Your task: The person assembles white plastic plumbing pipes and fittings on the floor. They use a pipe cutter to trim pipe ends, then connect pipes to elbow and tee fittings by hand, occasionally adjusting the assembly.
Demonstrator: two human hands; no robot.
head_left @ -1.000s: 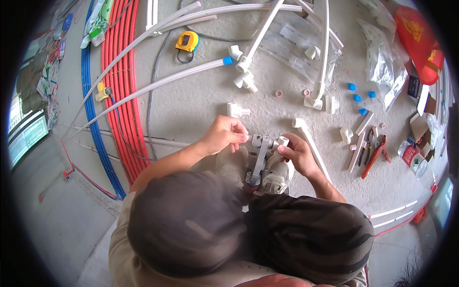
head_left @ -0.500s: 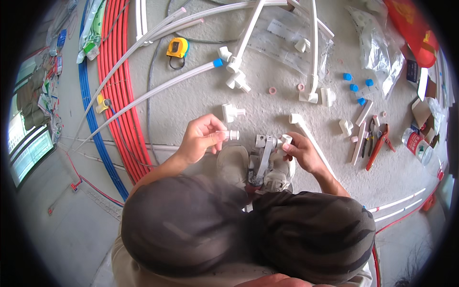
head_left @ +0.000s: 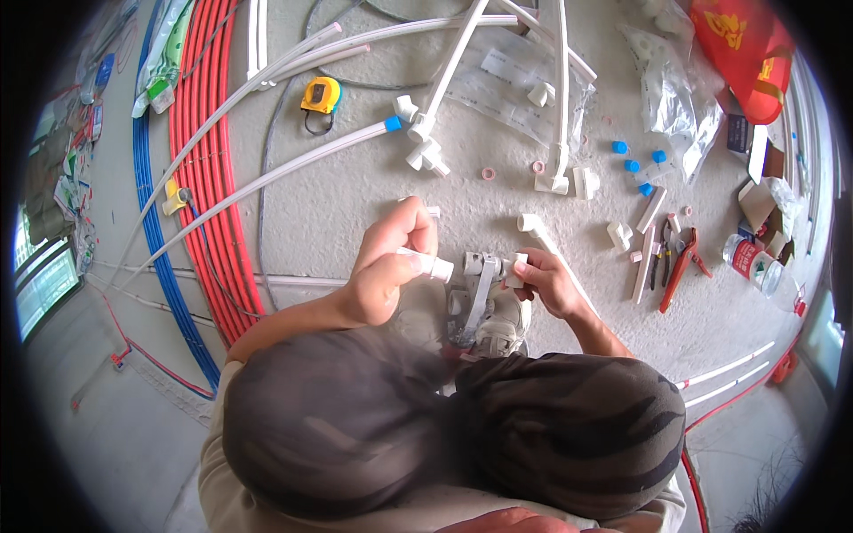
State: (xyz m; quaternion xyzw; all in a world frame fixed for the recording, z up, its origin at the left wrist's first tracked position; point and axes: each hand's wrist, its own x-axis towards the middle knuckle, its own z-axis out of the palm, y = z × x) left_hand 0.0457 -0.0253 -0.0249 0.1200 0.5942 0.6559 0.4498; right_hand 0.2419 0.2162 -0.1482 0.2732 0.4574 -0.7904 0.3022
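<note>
My left hand (head_left: 391, 262) is closed round a short white plastic pipe piece (head_left: 435, 268), whose wide end points at the tool. A metal pipe-welding tool (head_left: 482, 293) with round dies at its head stands between my shoes (head_left: 499, 330). Its left die is close to the left piece; I cannot tell whether they touch. On the other side, my right hand (head_left: 553, 282) pinches a small white pipe fitting (head_left: 514, 270) up against the right die. Just beyond my left hand, a white fitting (head_left: 433, 212) on the floor is mostly hidden.
White pipes (head_left: 293, 169) and fittings (head_left: 428, 156) lie ahead. Red pipes (head_left: 200, 160) and blue pipes (head_left: 160, 222) run along the left. A yellow tape measure (head_left: 321, 94), blue caps (head_left: 632, 166), an orange-handled cutter (head_left: 681, 274) and a bottle (head_left: 752, 264) lie around.
My left hand has moved right and nearer the tool with the pipe piece. My right hand has brought its fitting left against the die. The whole view has shifted slightly.
</note>
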